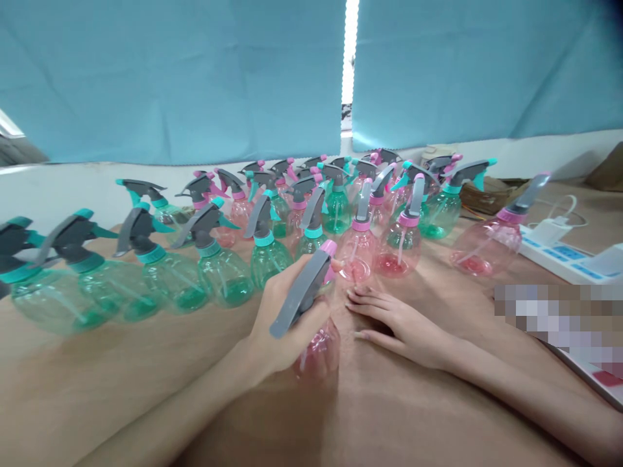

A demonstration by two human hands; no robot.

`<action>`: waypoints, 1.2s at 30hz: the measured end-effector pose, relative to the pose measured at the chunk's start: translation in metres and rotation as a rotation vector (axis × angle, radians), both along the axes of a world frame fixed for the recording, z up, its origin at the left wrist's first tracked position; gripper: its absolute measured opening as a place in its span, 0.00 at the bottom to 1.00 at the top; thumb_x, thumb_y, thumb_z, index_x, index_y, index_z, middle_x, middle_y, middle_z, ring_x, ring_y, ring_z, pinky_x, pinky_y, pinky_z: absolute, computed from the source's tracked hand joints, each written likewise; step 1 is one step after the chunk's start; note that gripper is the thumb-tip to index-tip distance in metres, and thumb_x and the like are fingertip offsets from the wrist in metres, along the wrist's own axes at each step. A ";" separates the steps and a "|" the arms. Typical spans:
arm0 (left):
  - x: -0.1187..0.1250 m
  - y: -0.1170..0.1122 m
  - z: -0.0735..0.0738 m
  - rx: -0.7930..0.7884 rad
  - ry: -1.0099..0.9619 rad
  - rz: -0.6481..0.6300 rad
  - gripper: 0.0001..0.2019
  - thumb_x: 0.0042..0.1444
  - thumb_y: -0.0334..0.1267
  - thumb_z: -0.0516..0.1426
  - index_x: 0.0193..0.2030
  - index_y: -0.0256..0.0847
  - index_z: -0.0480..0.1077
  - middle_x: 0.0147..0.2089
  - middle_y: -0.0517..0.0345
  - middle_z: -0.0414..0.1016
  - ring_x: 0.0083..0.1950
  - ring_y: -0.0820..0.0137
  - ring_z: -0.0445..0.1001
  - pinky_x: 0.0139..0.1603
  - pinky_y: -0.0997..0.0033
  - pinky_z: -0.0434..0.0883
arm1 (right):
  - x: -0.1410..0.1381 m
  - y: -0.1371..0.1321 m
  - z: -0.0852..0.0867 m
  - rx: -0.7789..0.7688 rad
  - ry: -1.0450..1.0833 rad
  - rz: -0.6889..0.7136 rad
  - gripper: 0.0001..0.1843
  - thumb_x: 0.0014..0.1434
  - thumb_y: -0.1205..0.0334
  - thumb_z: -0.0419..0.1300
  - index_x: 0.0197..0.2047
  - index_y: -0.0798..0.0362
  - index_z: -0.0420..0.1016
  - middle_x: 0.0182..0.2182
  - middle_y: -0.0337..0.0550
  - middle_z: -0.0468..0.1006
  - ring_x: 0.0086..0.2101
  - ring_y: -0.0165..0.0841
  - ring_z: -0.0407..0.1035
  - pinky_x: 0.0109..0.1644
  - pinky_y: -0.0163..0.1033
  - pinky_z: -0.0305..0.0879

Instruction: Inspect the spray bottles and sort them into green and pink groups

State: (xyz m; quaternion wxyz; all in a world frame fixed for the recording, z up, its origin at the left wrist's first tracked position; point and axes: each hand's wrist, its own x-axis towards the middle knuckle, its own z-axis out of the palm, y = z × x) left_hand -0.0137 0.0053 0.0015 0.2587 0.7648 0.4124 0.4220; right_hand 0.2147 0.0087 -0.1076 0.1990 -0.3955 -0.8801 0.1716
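My left hand [280, 324] is wrapped round the neck of a pink spray bottle [318, 347] that stands on the brown table [146, 383]. Its grey trigger head [302, 292] with a pink nozzle points up and to the right. My right hand [394, 318] lies flat on the table just right of that bottle, fingers stretched out and holding nothing. Its fingertips are close to the bottle without clearly touching it.
Several green spray bottles [219, 272] and pink spray bottles [402, 246] stand in rows across the far half of the table. One pink bottle [487, 250] stands apart at right. A white power strip [559, 259] and a charger cable lie at far right. Blue curtains hang behind.
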 end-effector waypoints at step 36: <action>-0.004 -0.001 -0.005 -0.004 0.050 -0.002 0.05 0.49 0.33 0.53 0.32 0.45 0.67 0.29 0.60 0.73 0.28 0.68 0.70 0.29 0.67 0.68 | 0.000 0.000 -0.001 0.013 0.044 0.004 0.27 0.65 0.48 0.54 0.64 0.47 0.64 0.63 0.46 0.66 0.63 0.43 0.58 0.67 0.56 0.53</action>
